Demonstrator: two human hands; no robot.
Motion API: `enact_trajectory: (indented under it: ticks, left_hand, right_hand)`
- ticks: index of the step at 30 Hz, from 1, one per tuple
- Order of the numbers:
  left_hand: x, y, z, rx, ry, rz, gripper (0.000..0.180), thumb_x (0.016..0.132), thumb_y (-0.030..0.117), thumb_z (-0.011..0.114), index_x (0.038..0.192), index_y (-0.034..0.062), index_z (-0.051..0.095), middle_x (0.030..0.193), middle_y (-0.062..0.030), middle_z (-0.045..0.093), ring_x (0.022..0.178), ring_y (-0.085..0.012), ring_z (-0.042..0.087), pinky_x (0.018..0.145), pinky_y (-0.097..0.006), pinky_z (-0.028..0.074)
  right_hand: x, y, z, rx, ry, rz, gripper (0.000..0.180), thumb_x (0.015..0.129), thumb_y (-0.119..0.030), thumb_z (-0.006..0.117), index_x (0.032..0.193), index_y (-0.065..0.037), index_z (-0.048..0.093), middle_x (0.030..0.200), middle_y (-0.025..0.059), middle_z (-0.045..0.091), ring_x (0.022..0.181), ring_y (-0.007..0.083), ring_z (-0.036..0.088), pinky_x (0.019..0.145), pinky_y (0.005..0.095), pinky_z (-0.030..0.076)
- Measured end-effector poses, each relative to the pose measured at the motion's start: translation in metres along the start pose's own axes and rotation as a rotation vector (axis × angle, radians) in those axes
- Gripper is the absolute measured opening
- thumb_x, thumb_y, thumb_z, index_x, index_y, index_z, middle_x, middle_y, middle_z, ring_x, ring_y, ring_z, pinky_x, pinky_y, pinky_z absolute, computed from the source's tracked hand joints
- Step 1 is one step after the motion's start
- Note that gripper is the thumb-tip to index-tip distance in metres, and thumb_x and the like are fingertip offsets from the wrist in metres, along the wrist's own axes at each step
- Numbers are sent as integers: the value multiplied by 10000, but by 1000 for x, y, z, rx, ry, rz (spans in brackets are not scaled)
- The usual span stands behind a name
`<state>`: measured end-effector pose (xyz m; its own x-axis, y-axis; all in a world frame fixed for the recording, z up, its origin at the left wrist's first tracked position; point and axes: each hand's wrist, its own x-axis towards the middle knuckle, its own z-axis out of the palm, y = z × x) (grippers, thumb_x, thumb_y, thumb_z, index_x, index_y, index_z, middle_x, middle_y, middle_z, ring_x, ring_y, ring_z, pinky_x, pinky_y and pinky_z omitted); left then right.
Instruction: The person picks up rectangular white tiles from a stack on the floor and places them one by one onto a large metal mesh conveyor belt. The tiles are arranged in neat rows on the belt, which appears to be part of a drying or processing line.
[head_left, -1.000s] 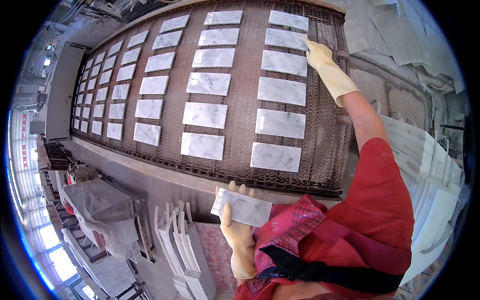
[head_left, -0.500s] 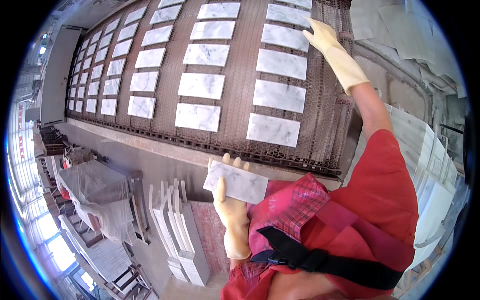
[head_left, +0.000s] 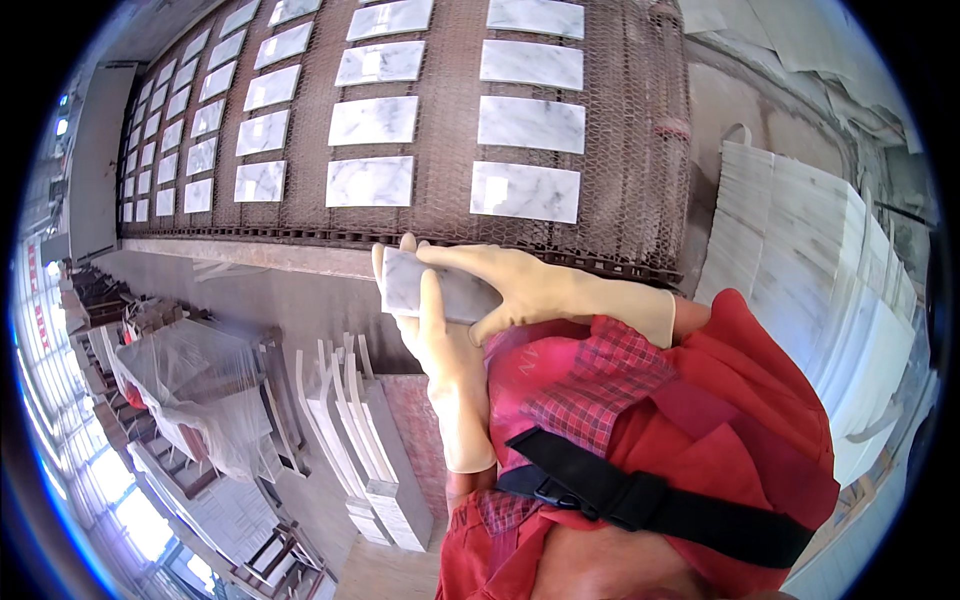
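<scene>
Both my hands wear pale yellow rubber gloves. A white marble tile (head_left: 403, 281) with grey veins is held in front of my body, at the near edge of the conveyor. My left hand (head_left: 437, 350) grips it from below, thumb across its face and fingertips showing past its far edge. My right hand (head_left: 525, 285) spans the tile's right part, fingers along the far edge and thumb near the close edge, shading it. Beyond them, rows of similar marble tiles (head_left: 525, 191) lie flat on a brown metal mesh conveyor (head_left: 450, 130).
The conveyor's chain edge (head_left: 330, 238) runs just beyond my hands. Stacked pale slabs (head_left: 765, 210) stand at the right. White strips and blocks (head_left: 375, 450) lean at lower left, near a plastic-wrapped pile (head_left: 195, 385). A black strap (head_left: 650, 505) crosses my red clothing.
My right hand has come back from the far-right tiles on the conveyor and taken hold of the tile in my left hand. The conveyor tiles appear higher in the view.
</scene>
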<state>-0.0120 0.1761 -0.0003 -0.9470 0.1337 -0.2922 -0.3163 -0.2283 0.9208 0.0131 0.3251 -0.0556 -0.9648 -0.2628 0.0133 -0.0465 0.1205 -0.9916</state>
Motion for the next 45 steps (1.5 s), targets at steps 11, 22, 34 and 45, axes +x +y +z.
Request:
enact_trajectory:
  ticks: [11,22,34,45]
  left_hand:
    - [-4,-19,8,110,-393,-63,659,1139,238,530,1712,28,280,1663,-264,448,1521,-381,479,1258,-522,400]
    - [-9,-27,-28,-31,-370,-244,585,1181,272,464,1685,7,335,1614,-312,497,1502,-435,515,1280,-509,398]
    - [-13,-30,-20,28,-380,-242,635,1187,332,446,1695,-13,287,1599,-352,486,1504,-466,497,1279,-543,403]
    - [-24,-37,-27,-23,-370,-260,609,1196,305,415,1698,-11,277,1633,-359,435,1528,-471,467,1297,-553,380]
  right_hand:
    - [-74,-16,-63,-90,225,335,1141,689,-125,900,1703,-174,380,1605,188,570,1454,360,566,1235,465,454]
    - [-213,71,-133,-978,374,497,1116,604,29,880,1622,-177,471,1428,156,657,1292,413,637,1104,489,526]
    - [-215,76,-135,-1047,256,618,1149,648,-28,961,1651,-150,414,1481,129,613,1289,381,643,1088,481,527]
    - [-214,72,-135,-1082,196,610,1163,656,-58,962,1664,-116,386,1528,170,580,1316,406,621,1093,493,516]
